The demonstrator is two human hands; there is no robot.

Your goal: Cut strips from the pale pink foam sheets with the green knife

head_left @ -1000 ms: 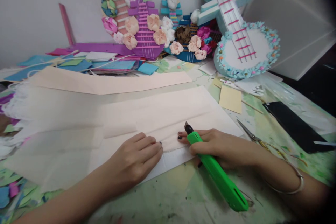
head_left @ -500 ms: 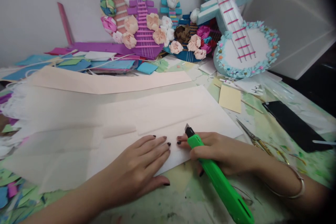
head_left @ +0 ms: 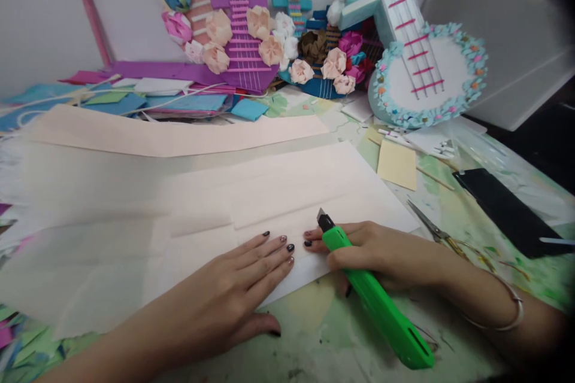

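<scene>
Before you, on the desk [head_left: 309,341], lies the pale paper [head_left: 287,191], thin and soft-looking, with long creases. The cutter [head_left: 377,299] is long, of smooth green plastic, with a short metal blade. Your left hand [head_left: 238,278] hides part of the paper; whether the blade touches it, I cannot tell. The left forearm is cut off at the bottom. This left hand rests flat, its grip open, the thumb apart. Your right hand [head_left: 381,251] has its grip closed around the cutter, blade pointing away from you.
</scene>
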